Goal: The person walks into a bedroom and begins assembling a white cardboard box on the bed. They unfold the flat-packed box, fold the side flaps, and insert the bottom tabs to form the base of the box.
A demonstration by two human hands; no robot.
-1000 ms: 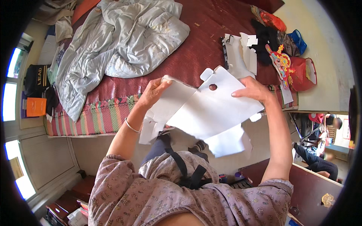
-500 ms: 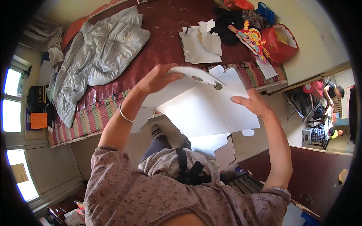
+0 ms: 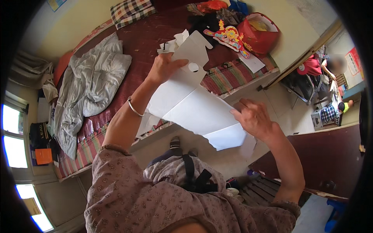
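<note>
A large white cardboard sheet (image 3: 196, 106) with fold lines, a round hole near its top and a ragged lower edge is held up in front of me. My left hand (image 3: 165, 69) is closed on its upper left edge, thumb lying over the front by the hole. At the sheet's right end, my right hand (image 3: 252, 116) pinches the edge with curled fingers. A flap below my right hand is smeared by motion. Behind the sheet's top, other torn white cardboard pieces (image 3: 167, 46) lie on the bed, mostly hidden.
The bed (image 3: 142, 50) has a dark red cover, a crumpled grey quilt (image 3: 97, 73) and a checked pillow (image 3: 132, 11). A red bag (image 3: 260, 33) and a colourful paper cutout (image 3: 230, 38) sit at its far right. A slatted wooden seat (image 3: 260, 190) stands low right. People are beyond the doorway.
The sheet has tilted and turned, its holed end now pointing up and away. My right hand has gone from spread fingers to a grip on the edge. The view has shifted.
</note>
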